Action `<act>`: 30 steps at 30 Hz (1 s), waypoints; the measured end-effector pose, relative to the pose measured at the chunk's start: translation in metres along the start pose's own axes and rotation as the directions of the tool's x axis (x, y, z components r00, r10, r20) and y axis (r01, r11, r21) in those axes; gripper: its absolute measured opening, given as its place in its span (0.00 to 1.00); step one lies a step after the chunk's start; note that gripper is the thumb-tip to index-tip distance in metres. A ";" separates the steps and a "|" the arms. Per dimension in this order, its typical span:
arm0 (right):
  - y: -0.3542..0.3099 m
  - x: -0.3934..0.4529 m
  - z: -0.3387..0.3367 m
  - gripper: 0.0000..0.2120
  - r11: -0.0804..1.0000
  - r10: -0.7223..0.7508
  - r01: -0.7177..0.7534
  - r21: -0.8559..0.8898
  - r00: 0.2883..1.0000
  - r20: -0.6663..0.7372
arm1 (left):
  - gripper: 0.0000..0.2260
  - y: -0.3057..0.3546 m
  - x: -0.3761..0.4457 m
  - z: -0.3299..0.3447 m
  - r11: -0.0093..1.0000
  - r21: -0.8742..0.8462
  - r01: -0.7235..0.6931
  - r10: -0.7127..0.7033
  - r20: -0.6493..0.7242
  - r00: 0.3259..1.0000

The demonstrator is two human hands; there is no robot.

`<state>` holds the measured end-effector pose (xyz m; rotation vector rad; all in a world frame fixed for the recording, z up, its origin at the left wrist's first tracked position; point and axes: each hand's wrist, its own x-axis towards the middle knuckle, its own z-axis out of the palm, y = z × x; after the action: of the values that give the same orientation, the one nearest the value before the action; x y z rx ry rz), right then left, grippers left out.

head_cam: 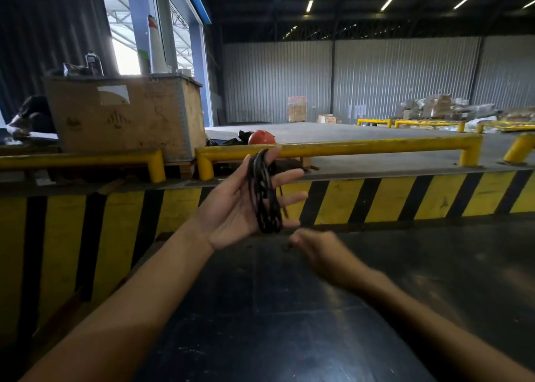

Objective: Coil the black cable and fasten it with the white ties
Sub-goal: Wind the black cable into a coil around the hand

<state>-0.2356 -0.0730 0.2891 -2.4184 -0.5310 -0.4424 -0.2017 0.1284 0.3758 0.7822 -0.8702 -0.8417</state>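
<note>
Coiling looks mostly done: your left hand (246, 205), fingers spread, carries the looped black cable (265, 196); right hand (315, 251) too blurred to tell, no white ties visible yet.

Place: warehouse loading dock.
Signs: corrugated metal walls (376, 77), yellow guard rails (347, 147), hazard-striped dock edge (405, 196), stacked cartons (296, 109).

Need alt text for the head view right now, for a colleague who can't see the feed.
A person's left hand, palm open, carries a coiled black cable looped over its fingers, while the blurred right hand hovers just below it. Behind stand a yellow rail and a cardboard box; no white ties show.
</note>
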 end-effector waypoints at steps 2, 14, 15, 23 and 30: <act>-0.019 -0.011 0.037 0.10 0.994 -0.042 0.056 -0.089 0.988 0.150 | 0.18 -0.008 0.011 -0.004 0.981 0.187 -0.047 0.094 -0.249 0.964; -0.043 -0.019 -0.051 0.05 0.935 -0.288 0.298 -0.190 0.954 0.078 | 0.16 -0.059 0.004 -0.014 0.693 0.626 0.358 -0.223 -0.286 0.932; -0.039 -0.021 -0.053 0.04 0.940 -0.300 0.299 -0.167 0.954 0.018 | 0.17 -0.062 0.006 -0.012 0.716 0.589 0.376 -0.245 -0.292 0.924; -0.003 -0.045 -0.028 0.11 0.961 -0.029 0.109 0.255 0.953 -0.300 | 0.30 -0.089 0.022 -0.003 0.687 0.528 0.499 -0.324 -0.393 0.861; 0.031 -0.064 0.015 0.11 0.680 0.306 -0.117 0.724 0.942 -0.135 | 0.31 -0.129 0.025 -0.013 0.689 0.421 0.590 -0.369 -0.496 0.786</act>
<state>-0.2736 -0.1028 0.2344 -1.6096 -0.2295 -0.3427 -0.2182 0.0524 0.2695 1.7072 -0.5504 -0.8617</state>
